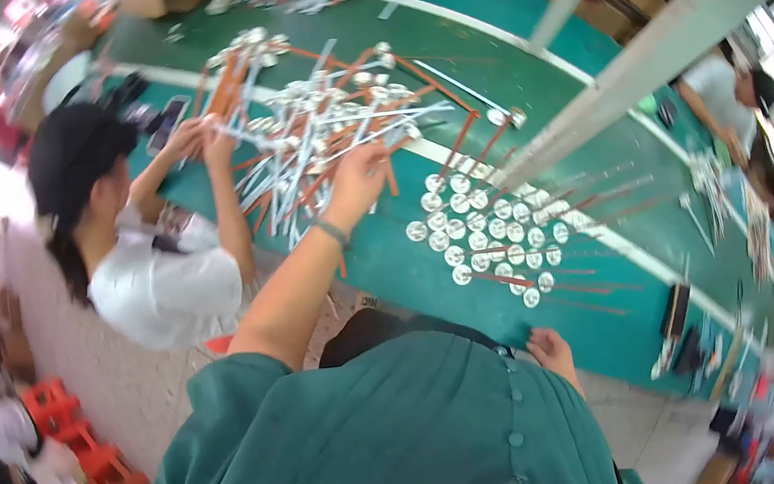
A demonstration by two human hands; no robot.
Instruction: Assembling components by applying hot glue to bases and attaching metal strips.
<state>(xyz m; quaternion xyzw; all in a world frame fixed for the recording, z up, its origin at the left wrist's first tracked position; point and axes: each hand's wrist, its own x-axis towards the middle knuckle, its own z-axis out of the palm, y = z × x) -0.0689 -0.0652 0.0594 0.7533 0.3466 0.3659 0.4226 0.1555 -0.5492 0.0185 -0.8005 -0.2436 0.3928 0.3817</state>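
My left fingers (373, 153) hovering by piled strips (319, 131), grip unclear, my right fingers (539, 344) hanging curled, white discs (455, 229) lying ahead of these

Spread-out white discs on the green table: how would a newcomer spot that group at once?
On the green table, follow the thick pale post down to its lower end. Just below that in the picture, right of the wearer's left hand, is the group of white discs. Unlike the tangled pile of strips, these lie loosely spread, round faces showing.
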